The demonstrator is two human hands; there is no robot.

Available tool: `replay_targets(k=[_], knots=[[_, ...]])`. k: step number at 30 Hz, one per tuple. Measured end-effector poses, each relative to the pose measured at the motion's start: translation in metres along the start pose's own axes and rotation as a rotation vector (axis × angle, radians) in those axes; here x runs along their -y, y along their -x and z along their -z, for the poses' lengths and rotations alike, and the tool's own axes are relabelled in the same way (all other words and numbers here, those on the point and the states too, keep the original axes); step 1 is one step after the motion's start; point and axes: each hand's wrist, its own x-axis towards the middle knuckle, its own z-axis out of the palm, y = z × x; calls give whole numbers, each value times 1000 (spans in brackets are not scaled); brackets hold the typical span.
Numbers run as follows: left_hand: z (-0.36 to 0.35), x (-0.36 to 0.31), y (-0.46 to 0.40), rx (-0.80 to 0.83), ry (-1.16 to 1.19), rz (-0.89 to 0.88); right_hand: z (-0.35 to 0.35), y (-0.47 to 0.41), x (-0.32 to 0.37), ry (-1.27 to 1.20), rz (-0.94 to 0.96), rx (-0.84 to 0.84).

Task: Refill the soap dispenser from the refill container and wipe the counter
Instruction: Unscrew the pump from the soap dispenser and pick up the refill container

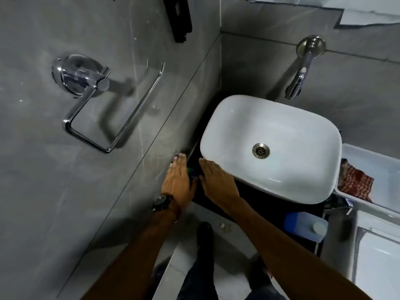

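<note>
Both hands were down in the narrow gap between the grey tiled wall (91, 169) and the white basin (270, 146), right at the near-left corner of the dark counter (255, 198). The left hand (178, 180), with a dark wristwatch (161, 202) on that wrist, lay flat with fingers stretched out along the wall, palm turned inward, not closed on anything. The right hand (216, 182) matched it, fingers straight and together, its outer edge close against the basin's rim, open as well. Between the two palms sat a small object with a glimpse of green and blue (192, 173), mostly hidden; whether either palm touched it could not be told, nor what it was exactly. Over on the right end of the counter, near the front edge, a blue refill container (303, 224) with a white cap lay well apart from both hands. Beyond it, in a white tray (368, 152) just beside the basin, a red checked cloth (355, 182) lay crumpled. A chrome tap (299, 79) jutted from the back wall above the basin, and a chrome towel ring (112, 118) hung on the left wall.
</note>
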Motion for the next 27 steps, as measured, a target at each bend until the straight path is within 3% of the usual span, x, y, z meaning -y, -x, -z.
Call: replay_targets(k=[3,5,8,11,14,20,27], knots=[[-2,4,-6,23,161,113,-11,-9,4,-64,-47,83],[-2,4,-7,42,182,122,-15,-16,7,-86,-92,178],[-6,9,-5,-54,151,81,-21,-30,11,-158,-128,240],[-5,11,0,38,211,156,-26,-36,16,-268,-203,197],[-5,10,-5,0,140,178,-30,-39,19,-327,-257,187],[-7,19,-3,43,288,120,-27,-33,19,-311,-270,163],[34,-7,4,-202,454,-7,23,-13,19,-260,-169,-4]])
